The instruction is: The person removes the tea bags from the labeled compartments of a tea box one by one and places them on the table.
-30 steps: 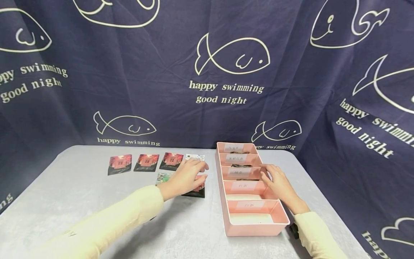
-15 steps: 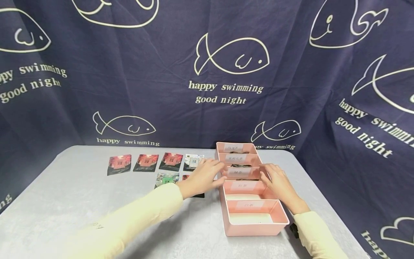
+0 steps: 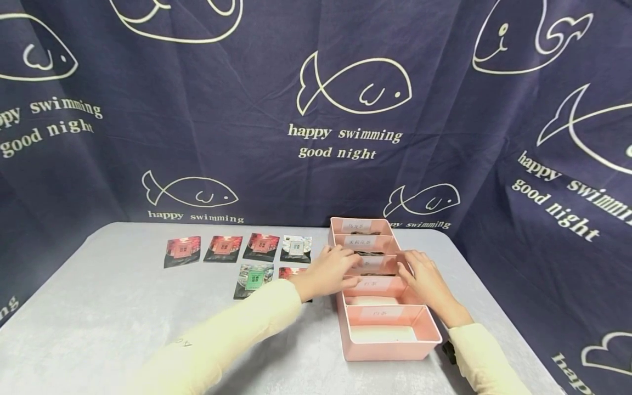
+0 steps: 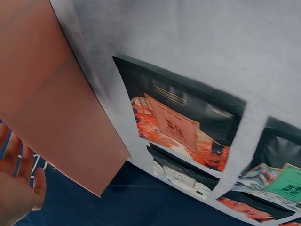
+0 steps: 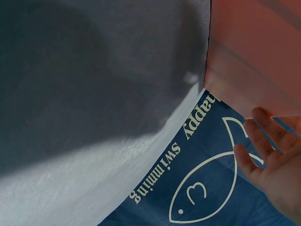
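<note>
A pink divided box with paper labels stands on the table; dark packets show in its far three compartments. My left hand reaches over the left rim by the middle compartments, fingers loosely bent. No item is visible in it; in the left wrist view its fingers are at the rim. My right hand rests its fingertips on the right rim, as the right wrist view also shows. Beside the box lie a white-and-black sachet, a green one and a red one, partly hidden by my left forearm.
Three more red-and-black sachets lie in the back row: one near the white sachet, another in the middle, the last farthest left. A dark blue fish-print cloth hangs behind the grey table.
My left hand has moved right from above the sachets to the box's left rim, uncovering the white and green sachets. The right hand has stayed at the right rim.
</note>
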### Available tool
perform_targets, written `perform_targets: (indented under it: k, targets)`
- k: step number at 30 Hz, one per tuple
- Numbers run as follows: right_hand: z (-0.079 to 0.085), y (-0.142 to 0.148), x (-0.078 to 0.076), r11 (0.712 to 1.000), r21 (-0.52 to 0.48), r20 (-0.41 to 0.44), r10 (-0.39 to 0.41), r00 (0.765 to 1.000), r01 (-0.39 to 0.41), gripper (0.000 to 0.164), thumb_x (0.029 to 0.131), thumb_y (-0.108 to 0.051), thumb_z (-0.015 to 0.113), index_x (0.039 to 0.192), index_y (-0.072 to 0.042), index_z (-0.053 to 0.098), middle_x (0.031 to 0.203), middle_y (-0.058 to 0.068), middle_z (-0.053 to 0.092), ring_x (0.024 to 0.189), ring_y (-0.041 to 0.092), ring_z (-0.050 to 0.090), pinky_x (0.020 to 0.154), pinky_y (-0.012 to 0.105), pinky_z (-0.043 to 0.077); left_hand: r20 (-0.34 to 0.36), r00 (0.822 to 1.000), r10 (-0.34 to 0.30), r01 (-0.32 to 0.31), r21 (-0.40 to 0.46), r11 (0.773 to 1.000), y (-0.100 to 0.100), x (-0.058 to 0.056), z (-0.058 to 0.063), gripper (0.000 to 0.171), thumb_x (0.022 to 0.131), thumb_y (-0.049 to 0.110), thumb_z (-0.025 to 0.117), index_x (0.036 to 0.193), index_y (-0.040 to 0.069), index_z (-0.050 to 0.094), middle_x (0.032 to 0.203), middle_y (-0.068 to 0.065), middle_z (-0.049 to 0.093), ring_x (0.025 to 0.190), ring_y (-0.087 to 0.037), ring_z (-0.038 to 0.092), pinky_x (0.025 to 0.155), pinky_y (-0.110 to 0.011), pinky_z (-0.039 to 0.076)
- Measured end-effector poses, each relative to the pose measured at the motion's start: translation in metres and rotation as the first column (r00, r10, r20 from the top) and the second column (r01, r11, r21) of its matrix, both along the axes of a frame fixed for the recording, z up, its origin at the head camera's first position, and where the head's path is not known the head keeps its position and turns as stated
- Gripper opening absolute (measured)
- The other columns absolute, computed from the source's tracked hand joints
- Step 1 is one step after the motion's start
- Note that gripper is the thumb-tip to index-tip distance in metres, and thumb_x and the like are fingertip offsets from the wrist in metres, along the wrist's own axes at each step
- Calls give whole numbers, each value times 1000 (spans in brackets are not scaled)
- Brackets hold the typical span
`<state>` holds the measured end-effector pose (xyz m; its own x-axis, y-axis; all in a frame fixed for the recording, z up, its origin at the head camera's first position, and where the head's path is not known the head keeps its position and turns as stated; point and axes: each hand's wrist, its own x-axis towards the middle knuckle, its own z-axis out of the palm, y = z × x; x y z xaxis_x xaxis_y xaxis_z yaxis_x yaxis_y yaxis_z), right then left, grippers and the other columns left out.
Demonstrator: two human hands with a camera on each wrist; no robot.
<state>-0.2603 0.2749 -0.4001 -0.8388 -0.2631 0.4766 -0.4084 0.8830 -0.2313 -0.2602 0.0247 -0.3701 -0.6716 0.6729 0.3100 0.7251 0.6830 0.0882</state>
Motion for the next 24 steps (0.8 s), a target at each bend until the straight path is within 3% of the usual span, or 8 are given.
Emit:
perform_targets:
  k: [9, 17, 24]
  targets:
    - [-2, 1, -1, 1000, 8, -14, -4, 1000, 4, 24, 85, -12, 56, 105, 1, 58, 101, 17, 61, 97, 35, 53, 80, 52, 40, -3, 1000, -26, 26, 22, 999, 10, -2, -7, 18, 85, 34, 58, 101, 26, 61, 93, 13, 63, 92, -11, 50, 76, -28, 32]
    - [-1, 1, 0, 1000, -7, 14, -4, 1000, 4, 24, 86, -12, 56, 106, 1, 58, 102, 17, 60, 98, 35, 53, 81, 53, 39, -93, 995, -36, 37, 10, 999, 13, -2, -12, 16, 84, 34, 58, 97, 24, 62, 92, 12, 64, 89, -11, 51, 76, -29, 33]
    - [0, 0, 0, 1000, -4, 15, -5, 1000, 5, 24, 86, -13, 55, 106, 0, 59, 102, 17, 61, 97, 35, 53, 80, 52, 40, -93, 995, -21, 23, 22, 999, 14, -1, -11, 11, 86, 34, 58, 90, 24, 62, 90, 12, 65, 88, -11, 52, 76, -31, 35]
